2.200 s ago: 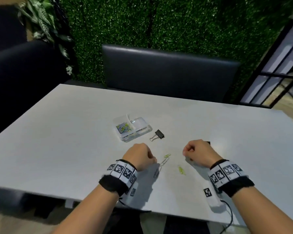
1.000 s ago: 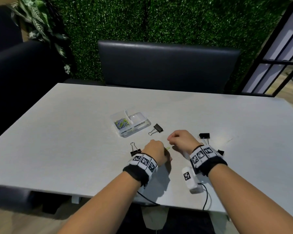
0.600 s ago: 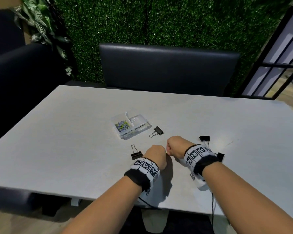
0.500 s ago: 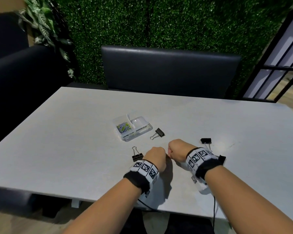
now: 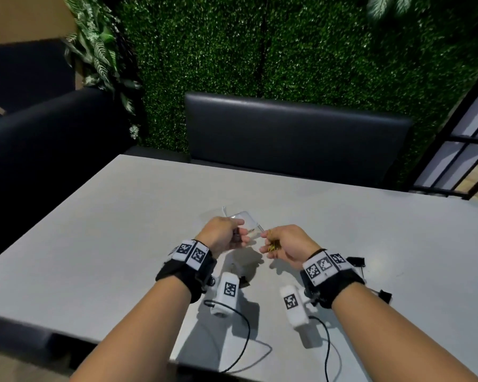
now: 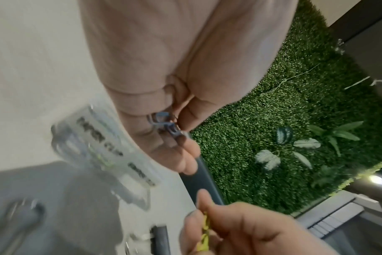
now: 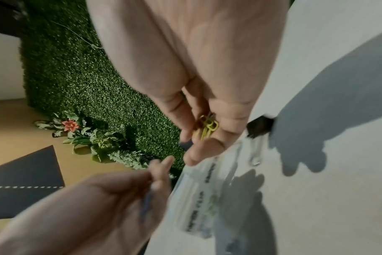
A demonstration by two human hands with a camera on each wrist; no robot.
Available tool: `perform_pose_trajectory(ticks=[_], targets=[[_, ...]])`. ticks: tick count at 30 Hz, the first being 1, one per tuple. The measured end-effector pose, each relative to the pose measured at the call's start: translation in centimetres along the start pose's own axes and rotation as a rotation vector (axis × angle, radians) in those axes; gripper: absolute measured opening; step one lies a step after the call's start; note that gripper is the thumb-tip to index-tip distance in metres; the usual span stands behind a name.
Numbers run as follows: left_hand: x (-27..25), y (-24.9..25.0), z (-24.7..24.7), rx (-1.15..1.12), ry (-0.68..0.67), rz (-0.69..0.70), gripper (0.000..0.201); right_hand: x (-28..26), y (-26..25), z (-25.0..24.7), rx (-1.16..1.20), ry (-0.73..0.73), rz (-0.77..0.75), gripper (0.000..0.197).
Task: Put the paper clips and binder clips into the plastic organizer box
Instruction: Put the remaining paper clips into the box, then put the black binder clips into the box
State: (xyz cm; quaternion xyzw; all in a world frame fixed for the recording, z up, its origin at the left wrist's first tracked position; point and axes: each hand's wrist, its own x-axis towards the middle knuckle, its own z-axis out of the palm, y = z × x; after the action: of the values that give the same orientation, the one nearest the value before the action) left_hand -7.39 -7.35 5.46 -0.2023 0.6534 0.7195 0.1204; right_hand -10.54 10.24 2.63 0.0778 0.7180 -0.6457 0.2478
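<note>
Both hands are hovering side by side above a pale counter (image 5: 100, 238), raised just in front of a clear box (image 5: 250, 220) that is sitting on the counter beyond the knuckles. The left hand (image 5: 222, 238) is curling its fingers & thumb around a small bluish clip (image 6: 162, 120), pinching it at the fingertips; the wrist view is showing the box w/ blurred black lettering right below that hand. The right hand (image 5: 286, 245) is pinching a small bunch of yellow clips (image 7: 206, 126) between thumb & fingers, close to the box's near edge. One black binder clip (image 5: 356, 261) is lying on the counter just right of the right wrist, & another (image 5: 385, 295) is sitting nearer the viewer, both well apart from the box. Box contents are too blurred to tell. A dark chair (image 5: 295, 136) & green hedge wall (image 5: 287, 51) are standing behind the counter.
</note>
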Motion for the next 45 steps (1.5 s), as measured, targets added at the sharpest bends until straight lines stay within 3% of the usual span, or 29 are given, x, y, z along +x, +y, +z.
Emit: perform_pose_trajectory(ticks=[3, 6, 11, 17, 21, 24, 27, 29, 32, 34, 37, 40, 43, 45], targets=[[2.5, 1.2, -1.5, -0.02, 0.132, -0.009, 0.021, 1.5, -2.3, 2.8, 0.187, -0.007, 0.051, 0.01], [3.7, 1.9, -2.5, -0.078, 0.14, -0.056, 0.044, 2.9, -3.9, 5.3, 0.214, -0.05, 0.077, 0.007], [4.7, 2.5, -3.0, -0.023, 0.251, -0.011, 0.074, 4.9, -5.1, 7.8, 0.232, -0.061, 0.07, 0.009], [3.0, 2.2, -2.5, 0.027, 0.272, 0.084, 0.058, 3.6, -5.3, 7.2, 0.231, -0.112, 0.081, 0.011], [1.4, 0.8, -1.6, 0.094, 0.169, 0.138, 0.039, 2.2, -4.9, 3.9, 0.244, -0.01, 0.019, 0.014], [-0.2, -0.7, -1.0, 0.266, -0.069, 0.094, 0.023, 1.7, -3.5, 0.8, 0.021, 0.142, -0.046, 0.01], [-0.8, -2.7, -0.6, 0.614, -0.245, 0.074, 0.018, 2.0, -1.7, -1.5, -0.495, 0.322, -0.123, 0.008], [-0.8, -3.6, -0.7, 0.905, -0.255, 0.09, 0.036, 2.0, -0.9, -1.7, -0.717, 0.303, -0.121, 0.011], [-1.0, -4.7, -0.5, 1.278, -0.19, 0.094, 0.073, 2.6, 0.1, -0.9, -0.858, 0.228, -0.097, 0.034], [-0.9, -5.3, -0.2, 1.321, -0.149, 0.105, 0.077, 2.9, 0.4, -0.2, -0.923, 0.189, -0.086, 0.048], [-0.5, -5.8, 0.0, 1.383, -0.092, 0.177, 0.062, 3.3, 0.9, 0.9, -1.059, 0.177, -0.058, 0.058], [-0.6, -6.0, 0.2, 1.38, -0.088, 0.233, 0.046, 3.5, 1.4, 1.8, -1.203, 0.234, -0.108, 0.043], [-0.8, -6.3, 0.2, 1.336, -0.092, 0.313, 0.036, 3.8, 1.5, 2.1, -1.201, 0.24, -0.18, 0.02], [-0.9, -6.4, 0.0, 1.284, -0.107, 0.373, 0.032, 3.7, 1.3, 1.7, -1.193, 0.218, -0.168, 0.02]])
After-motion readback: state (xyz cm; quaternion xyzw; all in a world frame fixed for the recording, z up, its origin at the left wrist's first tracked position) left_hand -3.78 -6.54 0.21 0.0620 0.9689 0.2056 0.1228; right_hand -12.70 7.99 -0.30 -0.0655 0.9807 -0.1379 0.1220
